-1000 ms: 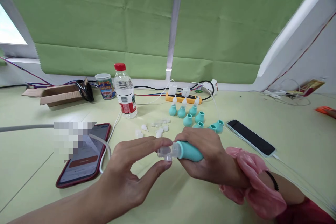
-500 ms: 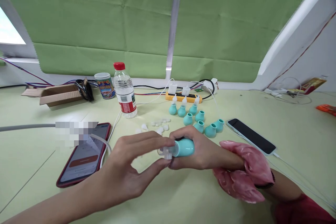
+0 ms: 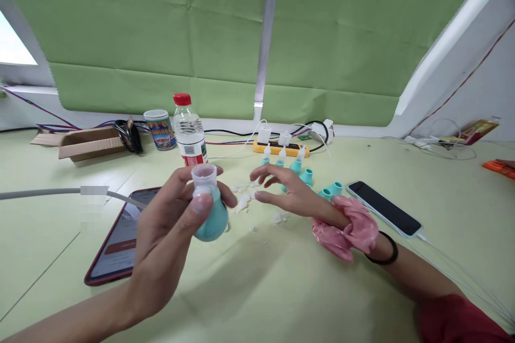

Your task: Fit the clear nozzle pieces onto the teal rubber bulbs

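My left hand (image 3: 161, 230) is closed around a teal squeeze bulb (image 3: 212, 221). The bulb stands nearly upright, and a clear plastic collar (image 3: 204, 172) at its top shows an open mouth. Off to the right, my right hand (image 3: 292, 191) hovers with its fingers apart and nothing in them. Below and left of its fingertips lie several small clear and white plastic pieces (image 3: 243, 202). Behind that hand are more teal bulbs (image 3: 307, 176), some partly hidden by it. Three of them at the back carry white pointed nozzles (image 3: 282, 156).
A water bottle (image 3: 189, 134) with a red cap stands behind my left hand, beside a can (image 3: 160, 129) and an open cardboard box (image 3: 94, 143). Phones lie at left (image 3: 116, 244) and right (image 3: 384, 208). A yellow power strip (image 3: 257, 147) sits at the back.
The hands have separated. My left hand has moved left with the bulb and turned it upright; my right hand has let go of it and shifted up towards the loose pieces.
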Motion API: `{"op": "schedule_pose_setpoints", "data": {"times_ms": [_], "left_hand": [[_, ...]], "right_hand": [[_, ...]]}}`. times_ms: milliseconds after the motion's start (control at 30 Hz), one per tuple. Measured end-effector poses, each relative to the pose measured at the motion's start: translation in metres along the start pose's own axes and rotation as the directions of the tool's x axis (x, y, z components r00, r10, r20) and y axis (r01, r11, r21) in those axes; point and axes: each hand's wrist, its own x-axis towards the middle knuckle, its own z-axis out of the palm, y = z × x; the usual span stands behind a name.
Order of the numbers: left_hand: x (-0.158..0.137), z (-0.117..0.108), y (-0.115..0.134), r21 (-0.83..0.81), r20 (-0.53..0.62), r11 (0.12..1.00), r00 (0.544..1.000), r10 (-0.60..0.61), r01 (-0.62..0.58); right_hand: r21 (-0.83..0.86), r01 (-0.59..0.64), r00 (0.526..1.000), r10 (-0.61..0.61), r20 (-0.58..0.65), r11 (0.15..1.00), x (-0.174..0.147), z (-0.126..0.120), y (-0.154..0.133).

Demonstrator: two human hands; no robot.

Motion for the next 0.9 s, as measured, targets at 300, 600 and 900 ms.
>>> {"op": "schedule_pose_setpoints", "data": {"times_ms": [300,600,900], "left_hand": [[0.003,-0.008,0.001,0.195,0.106,0.976,0.987,-0.124,0.102],[0.007,0.002,-0.001,0.506,0.190,0.860,0.963,-0.191,0.071],[0.012,0.005,0.002,0.571,0.261,0.799,0.881,-0.394,0.188]], "right_hand": [[-0.729,0.186,0.981,-0.089,0.170,0.658,0.003,0.040,0.048],[-0.707,0.241,0.971,-0.163,0.177,0.665,0.005,0.029,0.038],[-0.480,0.199,0.972,-0.109,0.207,0.855,0.004,0.005,0.022]]}}
